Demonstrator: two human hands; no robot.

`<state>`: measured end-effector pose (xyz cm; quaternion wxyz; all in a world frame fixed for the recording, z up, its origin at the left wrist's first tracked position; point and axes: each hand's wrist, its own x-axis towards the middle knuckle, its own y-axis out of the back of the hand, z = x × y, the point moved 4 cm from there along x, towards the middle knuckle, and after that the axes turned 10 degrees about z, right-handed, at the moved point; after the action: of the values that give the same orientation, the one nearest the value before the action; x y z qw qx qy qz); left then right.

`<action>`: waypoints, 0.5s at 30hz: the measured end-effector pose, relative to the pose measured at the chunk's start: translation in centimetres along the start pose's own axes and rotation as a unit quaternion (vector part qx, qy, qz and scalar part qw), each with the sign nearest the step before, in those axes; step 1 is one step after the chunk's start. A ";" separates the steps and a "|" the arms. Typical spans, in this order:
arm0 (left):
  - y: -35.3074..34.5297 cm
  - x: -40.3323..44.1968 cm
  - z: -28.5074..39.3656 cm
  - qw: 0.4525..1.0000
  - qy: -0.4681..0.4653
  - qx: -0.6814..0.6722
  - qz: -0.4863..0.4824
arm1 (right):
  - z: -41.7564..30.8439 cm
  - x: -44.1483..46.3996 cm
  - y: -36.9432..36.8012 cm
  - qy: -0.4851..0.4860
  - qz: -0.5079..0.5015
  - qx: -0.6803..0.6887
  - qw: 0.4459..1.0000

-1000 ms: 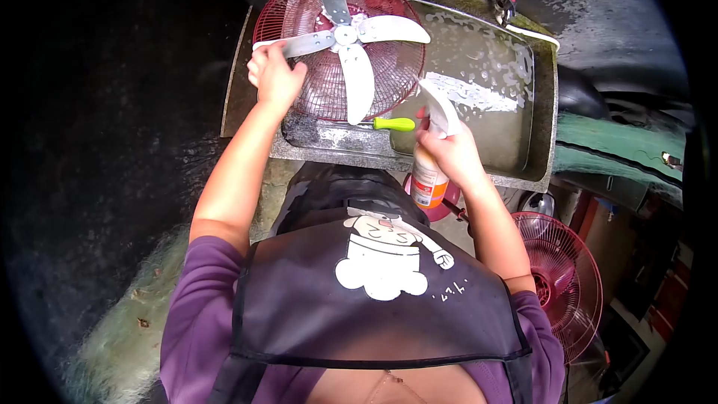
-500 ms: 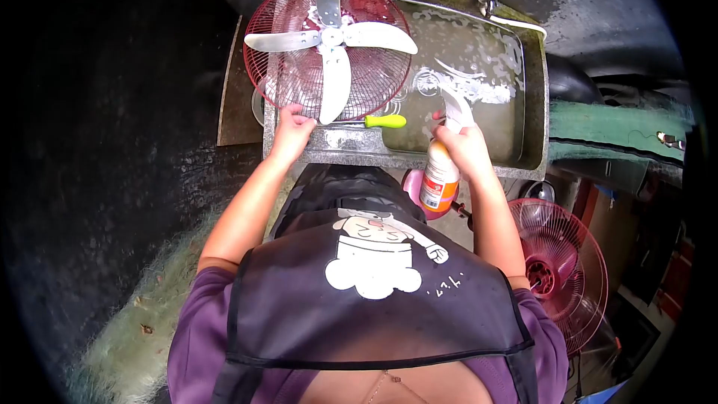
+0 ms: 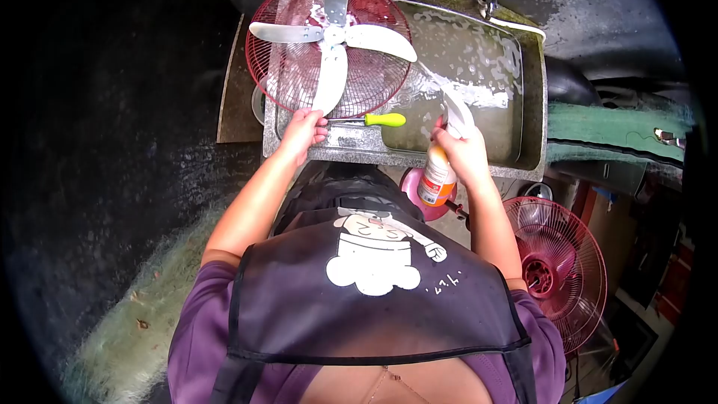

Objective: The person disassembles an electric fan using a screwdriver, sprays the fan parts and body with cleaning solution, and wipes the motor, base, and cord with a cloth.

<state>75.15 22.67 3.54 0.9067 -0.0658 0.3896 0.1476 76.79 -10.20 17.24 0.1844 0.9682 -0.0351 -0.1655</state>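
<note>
- Left hand (image 3: 303,135) pinched on lower tip of fan blades (image 3: 330,78), set on red grille (image 3: 268,78) across left part of sink (image 3: 535,105)
- Right hand (image 3: 464,151) wrapped round spray bottle (image 3: 439,173), nozzle toward blades
- Risk: tip pinch is slight, blade could slip if slick
- Green-handled screwdriver (image 3: 385,120) sits by grille rim; a grille shift could knock it into the water (image 3: 471,131)

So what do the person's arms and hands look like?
The left hand and right hand are bare, with no gloves and no watch that I can see. The forearms are uncovered too. Purple sleeves end near the elbows, and a dark apron covers the front.
</note>
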 end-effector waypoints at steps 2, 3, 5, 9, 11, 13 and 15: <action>0.1 -0.2 0.0 1.000 0.007 -0.020 0.002 | -0.6 -0.5 -0.5 0.015 -0.009 -0.005 1.000; 0.2 -0.3 0.1 0.999 0.013 -0.038 0.003 | -1.0 -0.8 -0.9 0.032 -0.016 -0.008 0.999; 0.3 -0.3 0.1 0.999 0.016 -0.047 0.004 | -1.7 -1.3 -1.9 0.087 -0.044 -0.029 0.995; 0.6 -0.8 0.1 0.996 0.031 -0.087 0.005 | -2.6 -1.7 -3.0 0.113 -0.056 -0.079 0.989; 1.0 -0.4 0.3 0.994 0.034 -0.108 0.007 | -3.6 -1.2 -3.5 0.126 -0.051 -0.101 0.986; 1.7 0.1 -0.1 0.984 0.049 -0.168 0.014 | -5.2 -1.2 -3.9 0.212 -0.025 -0.077 0.974; 2.6 0.5 0.2 0.979 0.033 -0.201 0.027 | -6.0 -0.9 -4.2 0.226 -0.026 -0.072 0.971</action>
<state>74.82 25.25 3.32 0.8573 -0.2408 0.3831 0.2454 77.94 -4.14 21.26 0.2528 0.9652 0.0444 0.0506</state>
